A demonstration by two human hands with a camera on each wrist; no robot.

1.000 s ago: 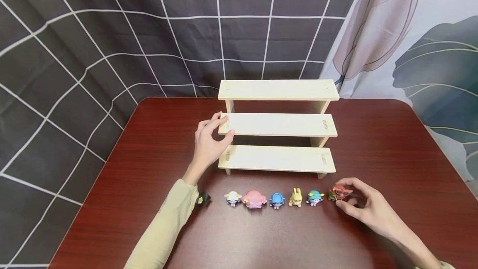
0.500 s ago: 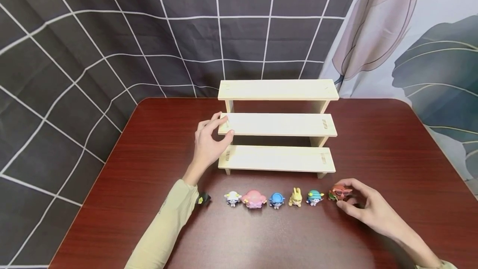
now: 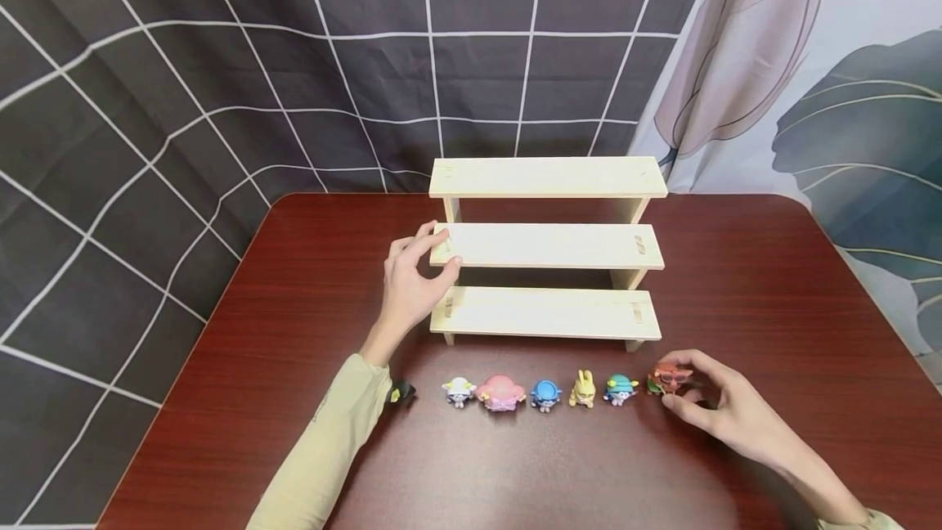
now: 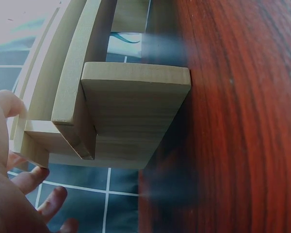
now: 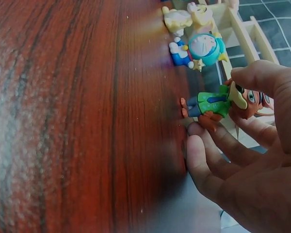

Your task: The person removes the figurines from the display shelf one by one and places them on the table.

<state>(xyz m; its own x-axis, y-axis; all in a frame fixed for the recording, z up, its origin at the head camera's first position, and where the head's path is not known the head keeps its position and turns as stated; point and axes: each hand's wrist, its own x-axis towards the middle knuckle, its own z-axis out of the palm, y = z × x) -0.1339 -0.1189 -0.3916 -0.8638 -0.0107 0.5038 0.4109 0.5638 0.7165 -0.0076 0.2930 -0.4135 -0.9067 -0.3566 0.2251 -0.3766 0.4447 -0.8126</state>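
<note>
A three-step wooden display shelf (image 3: 548, 245) stands on the table. My left hand (image 3: 412, 276) grips the left end of its middle board, thumb at the front edge and index finger on top. In the left wrist view, other fingers (image 4: 51, 204) curl beside the board's end. My right hand (image 3: 728, 415) holds an orange fox figurine (image 3: 671, 379) between thumb and fingers. In the right wrist view the fox figurine (image 5: 213, 104) is upright, in a green shirt and blue trousers, its feet close to the tabletop. Beside it stands a teal-hatted figurine (image 3: 621, 389).
Left along the row stand a yellow rabbit figurine (image 3: 582, 389), a blue figurine (image 3: 546, 395), a pink figurine (image 3: 501, 393) and a white figurine (image 3: 459, 391). A black figurine (image 3: 401, 392) is partly hidden by the left sleeve (image 3: 331, 440). A checked curtain (image 3: 368, 64) hangs behind the table (image 3: 316, 268).
</note>
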